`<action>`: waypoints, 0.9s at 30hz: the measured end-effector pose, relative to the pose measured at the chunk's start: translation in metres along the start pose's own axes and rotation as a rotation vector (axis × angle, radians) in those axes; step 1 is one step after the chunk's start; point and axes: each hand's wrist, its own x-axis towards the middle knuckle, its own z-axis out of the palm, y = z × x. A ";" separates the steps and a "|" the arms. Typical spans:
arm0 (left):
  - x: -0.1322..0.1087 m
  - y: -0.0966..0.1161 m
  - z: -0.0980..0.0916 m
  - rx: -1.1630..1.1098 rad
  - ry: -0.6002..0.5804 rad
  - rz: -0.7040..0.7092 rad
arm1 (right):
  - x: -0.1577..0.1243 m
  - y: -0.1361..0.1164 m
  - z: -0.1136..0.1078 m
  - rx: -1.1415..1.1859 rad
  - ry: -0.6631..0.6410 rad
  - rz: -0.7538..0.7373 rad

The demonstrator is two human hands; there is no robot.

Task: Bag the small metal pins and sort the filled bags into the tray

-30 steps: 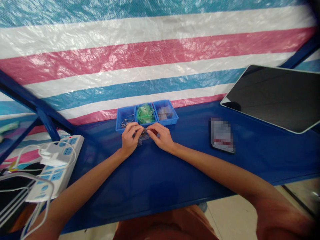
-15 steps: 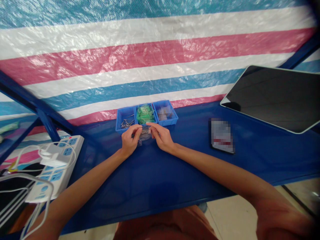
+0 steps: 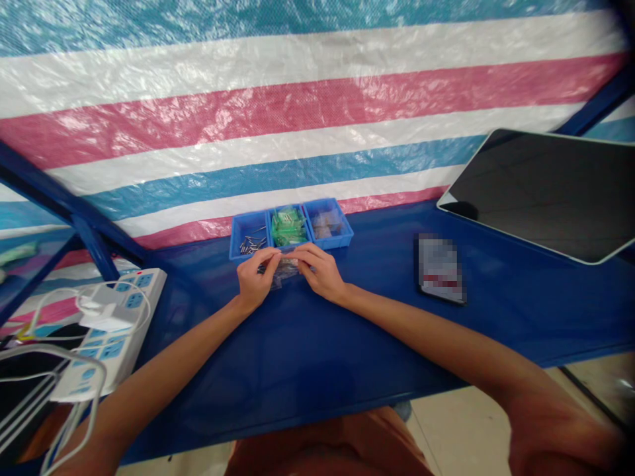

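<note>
My left hand [image 3: 257,275] and my right hand [image 3: 320,270] meet just in front of the blue bins. Between them is a small clear plastic bag [image 3: 285,270], pinched along its top edge by the fingers of both hands. What lies inside the bag is too small to make out. Behind my left hand, the left blue bin [image 3: 237,237] holds several thin metal pins or screws [image 3: 252,245]. The middle bin contains green plastic packets [image 3: 288,226]. In the right blue bin [image 3: 342,242] are clear bags with brownish contents [image 3: 326,225].
On the left lies a white power strip [image 3: 143,297] with plugs and loose white cables. A phone-like device [image 3: 440,271], its face pixelated, rests on the blue table [image 3: 307,357]. A dark-screened panel [image 3: 546,192] stands at right. Striped plastic sheeting [image 3: 297,112] hangs behind.
My right hand's fingers have shifted slightly left, closing the gap to my left fingertips along the bag's top edge. The bins and other things have stayed put.
</note>
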 end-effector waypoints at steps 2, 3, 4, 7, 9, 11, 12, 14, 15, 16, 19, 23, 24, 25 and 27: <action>0.000 0.000 0.000 -0.007 -0.004 -0.010 | 0.000 0.000 0.000 -0.003 -0.005 0.002; -0.001 -0.001 0.000 -0.014 -0.008 -0.016 | 0.000 -0.001 0.000 -0.007 -0.009 0.004; -0.001 -0.001 0.000 -0.022 -0.012 -0.022 | 0.000 -0.001 -0.001 -0.012 -0.013 0.006; -0.001 -0.002 0.000 -0.039 -0.022 -0.036 | 0.000 -0.001 -0.001 -0.023 -0.017 0.014; -0.001 -0.002 0.001 -0.048 -0.021 -0.041 | 0.000 -0.001 -0.001 -0.028 -0.016 0.018; -0.001 -0.001 0.001 -0.059 -0.021 -0.042 | 0.000 0.000 0.000 -0.032 -0.017 0.017; -0.001 -0.001 0.001 -0.061 -0.019 -0.040 | 0.000 0.000 0.000 -0.033 -0.019 0.017; -0.001 0.000 0.001 -0.061 -0.021 -0.036 | 0.001 0.000 0.000 -0.028 -0.019 0.020; -0.001 0.001 0.001 -0.060 -0.023 -0.036 | 0.001 0.000 0.000 -0.024 -0.020 0.023; -0.001 0.001 0.001 -0.059 -0.024 -0.037 | 0.001 -0.001 0.000 -0.020 -0.019 0.025; -0.001 0.002 0.000 -0.055 -0.025 -0.042 | 0.001 -0.002 0.000 -0.014 -0.023 0.032; -0.001 0.001 0.000 -0.051 -0.020 -0.044 | 0.000 -0.001 0.001 -0.027 -0.047 0.044; -0.001 0.001 0.000 -0.049 -0.019 -0.044 | 0.000 0.000 0.001 -0.030 -0.057 0.045; -0.001 0.000 0.000 -0.046 -0.019 -0.044 | -0.001 0.001 0.002 -0.031 -0.067 0.046; -0.001 0.000 0.000 -0.041 -0.014 -0.043 | -0.001 0.003 0.003 -0.027 -0.081 0.048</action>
